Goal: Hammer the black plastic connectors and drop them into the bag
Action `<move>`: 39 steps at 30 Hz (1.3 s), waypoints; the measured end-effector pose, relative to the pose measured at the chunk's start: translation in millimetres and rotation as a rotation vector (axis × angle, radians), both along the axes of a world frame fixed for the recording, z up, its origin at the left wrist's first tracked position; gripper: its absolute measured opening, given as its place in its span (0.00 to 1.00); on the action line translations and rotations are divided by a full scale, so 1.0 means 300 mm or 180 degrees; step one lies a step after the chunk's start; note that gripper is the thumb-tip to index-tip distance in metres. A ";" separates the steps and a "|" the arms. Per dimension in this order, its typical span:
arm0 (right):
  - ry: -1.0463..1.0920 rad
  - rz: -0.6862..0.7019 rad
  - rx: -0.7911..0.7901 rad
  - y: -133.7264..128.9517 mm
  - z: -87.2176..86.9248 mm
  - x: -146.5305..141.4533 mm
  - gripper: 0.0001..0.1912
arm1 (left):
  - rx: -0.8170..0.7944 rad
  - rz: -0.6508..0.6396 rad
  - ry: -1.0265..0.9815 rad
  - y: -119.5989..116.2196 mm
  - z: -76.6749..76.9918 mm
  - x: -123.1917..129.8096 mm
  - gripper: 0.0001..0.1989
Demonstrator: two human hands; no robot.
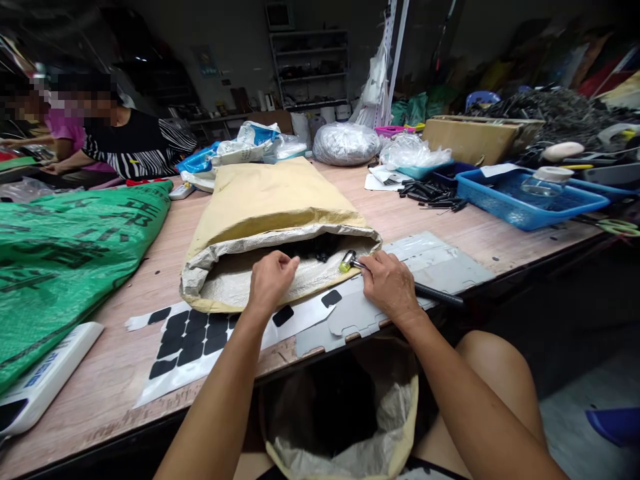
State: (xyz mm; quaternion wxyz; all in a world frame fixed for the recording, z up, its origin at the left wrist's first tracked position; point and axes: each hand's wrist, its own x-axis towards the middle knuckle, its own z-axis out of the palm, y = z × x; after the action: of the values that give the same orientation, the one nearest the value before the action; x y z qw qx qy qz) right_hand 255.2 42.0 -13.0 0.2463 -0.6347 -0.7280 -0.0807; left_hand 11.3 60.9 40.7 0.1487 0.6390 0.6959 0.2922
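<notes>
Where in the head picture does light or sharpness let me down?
Head view: background shelving sinks into gloom. Head view: shadow fills much of the tabletop sack's mouth, blending its black contents. Head view: left hand, right hand and hammer are lit, fairly sharp.

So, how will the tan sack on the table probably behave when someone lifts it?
The tan sack will probably fold rather than stay stiff, as its rim is creased and wavy. Its weight is hard to judge: dark items show inside, their amount hidden. They might slide out if tipped, since the mouth gapes open.
</notes>
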 end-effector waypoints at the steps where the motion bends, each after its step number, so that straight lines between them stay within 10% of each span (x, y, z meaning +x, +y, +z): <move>1: 0.0011 0.0009 -0.0008 0.000 0.001 0.000 0.12 | 0.0016 0.0265 0.0236 0.048 -0.014 -0.008 0.17; 6: 0.0011 -0.0028 -0.0027 0.000 0.006 -0.001 0.12 | -0.0318 0.0699 0.0748 0.148 -0.057 -0.009 0.15; 12: 0.0006 -0.0044 -0.0053 -0.001 0.006 -0.003 0.12 | -0.0456 0.0669 0.0787 0.079 -0.016 -0.038 0.12; 21: -0.0024 -0.0066 -0.0018 -0.001 0.002 -0.002 0.13 | -0.0036 -0.1222 -0.0245 -0.153 -0.055 -0.050 0.13; 39: 0.0380 0.0402 0.0580 -0.036 0.040 0.006 0.18 | 0.0019 -0.1272 -0.0558 -0.163 -0.152 -0.046 0.09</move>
State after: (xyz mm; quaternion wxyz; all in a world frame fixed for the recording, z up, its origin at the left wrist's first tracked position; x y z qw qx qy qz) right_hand 256.8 31.3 -1.0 0.3504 -0.5663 -0.7402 -0.0929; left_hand -2.5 12.0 -5.1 0.2617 0.7367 0.5390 0.3134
